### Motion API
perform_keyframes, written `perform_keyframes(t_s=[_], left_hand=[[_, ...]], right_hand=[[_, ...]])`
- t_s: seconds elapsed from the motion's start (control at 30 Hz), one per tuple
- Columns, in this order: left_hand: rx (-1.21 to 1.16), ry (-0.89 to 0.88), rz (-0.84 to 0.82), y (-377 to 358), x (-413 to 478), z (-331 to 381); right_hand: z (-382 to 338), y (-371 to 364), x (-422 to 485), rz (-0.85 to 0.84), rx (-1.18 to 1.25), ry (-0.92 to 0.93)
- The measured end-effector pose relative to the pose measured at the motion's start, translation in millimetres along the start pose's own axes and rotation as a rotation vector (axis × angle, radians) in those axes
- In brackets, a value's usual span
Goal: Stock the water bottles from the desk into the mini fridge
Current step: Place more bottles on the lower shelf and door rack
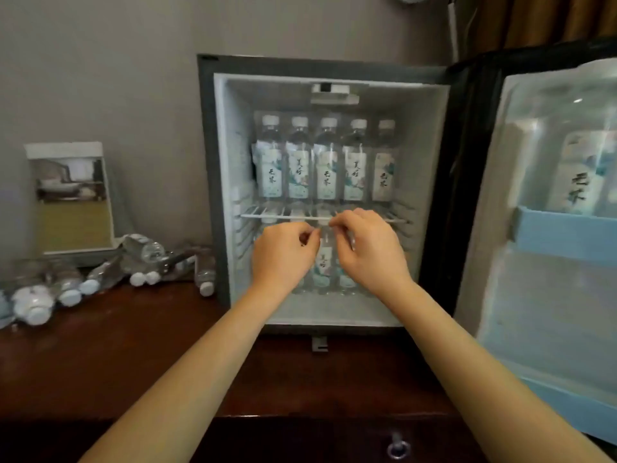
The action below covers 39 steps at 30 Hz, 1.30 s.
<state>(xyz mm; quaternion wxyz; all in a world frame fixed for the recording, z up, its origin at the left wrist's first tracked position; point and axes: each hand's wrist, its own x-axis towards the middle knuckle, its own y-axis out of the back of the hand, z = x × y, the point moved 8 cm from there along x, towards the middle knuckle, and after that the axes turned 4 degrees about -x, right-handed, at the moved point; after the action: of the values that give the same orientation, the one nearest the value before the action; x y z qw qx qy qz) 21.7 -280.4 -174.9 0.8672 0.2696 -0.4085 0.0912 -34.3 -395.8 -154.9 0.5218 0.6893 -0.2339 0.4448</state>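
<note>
Dark table (133, 345), open mini fridge (207, 162): left hand (283, 253) and right hand (370, 250) pinch a lower bottle (324, 262); the wire shelf (267, 215) at twelve o'clock could snag its cap.

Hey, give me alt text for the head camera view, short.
The left hand and right hand pinch the top of a bottle under the wire shelf of an open mini fridge. Above stand five bottles; more bottles lie on the desk at left.

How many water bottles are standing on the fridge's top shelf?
5, upright in one row on the wire shelf: leftmost bottle, second bottle, middle bottle, fourth bottle, rightmost bottle. More may hide behind.
</note>
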Motion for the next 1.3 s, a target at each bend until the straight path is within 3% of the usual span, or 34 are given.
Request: perform_keyframes(t_s=[0.33,0.5,0.63,0.77,0.93,1.13,1.3], left_hand=[[0.371,0.510,-0.021,128,-65,-234],[0.452,0.666,-0.054,166,-88,-301],[0.461,0.720,-0.093,168,-90,-336],[0.444,0.726,-0.136,163,-86,-362],[0.401,0.669,-0.185,160,-79,-379],[0.317,0.593,-0.239,150,-73,-377],[0.275,0.554,-0.294,143,-75,-368]], right_hand=[[-112,-217,-9,-0.492,0.362,0.023],[-151,-317,-21,-0.762,0.277,-0.032],[-148,-383,-22,-0.945,0.154,-0.290],[-128,-421,-10,-0.935,0.099,-0.541],[-117,-449,-4,-0.953,0.056,-0.658],[-126,-453,-3,-0.896,-0.038,-0.542],[-132,-422,5,-0.681,0.042,-0.527]])
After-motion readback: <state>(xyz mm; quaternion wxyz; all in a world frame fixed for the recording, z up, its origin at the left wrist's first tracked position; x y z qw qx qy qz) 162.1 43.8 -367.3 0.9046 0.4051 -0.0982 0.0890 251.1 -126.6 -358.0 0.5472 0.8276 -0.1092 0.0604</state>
